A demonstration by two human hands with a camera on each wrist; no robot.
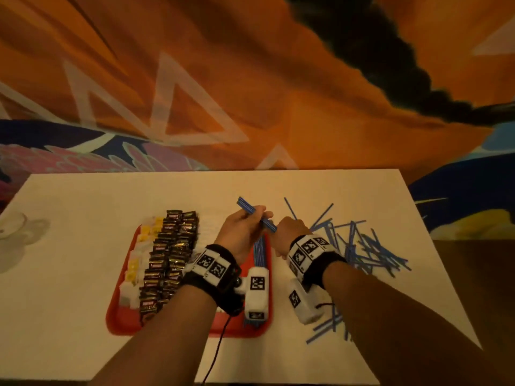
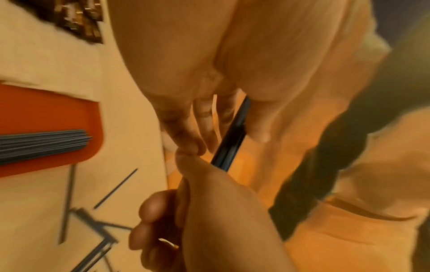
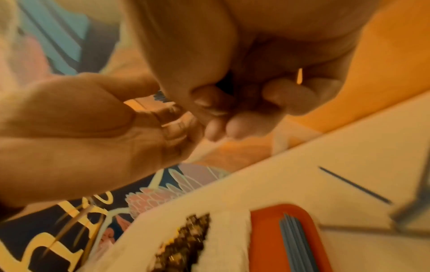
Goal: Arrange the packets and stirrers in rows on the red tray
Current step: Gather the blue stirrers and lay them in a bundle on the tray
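We grip a bundle of stirrers in both hands – left hand, right hand – squaring the ends (likely) above the red tray, where packets already lie in rows

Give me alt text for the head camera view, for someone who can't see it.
Both hands, left hand and right hand, grip a small bundle of blue stirrers above a red tray holding rows of dark packets and laid stirrers. Loose stirrers lie scattered on the white table to the right.
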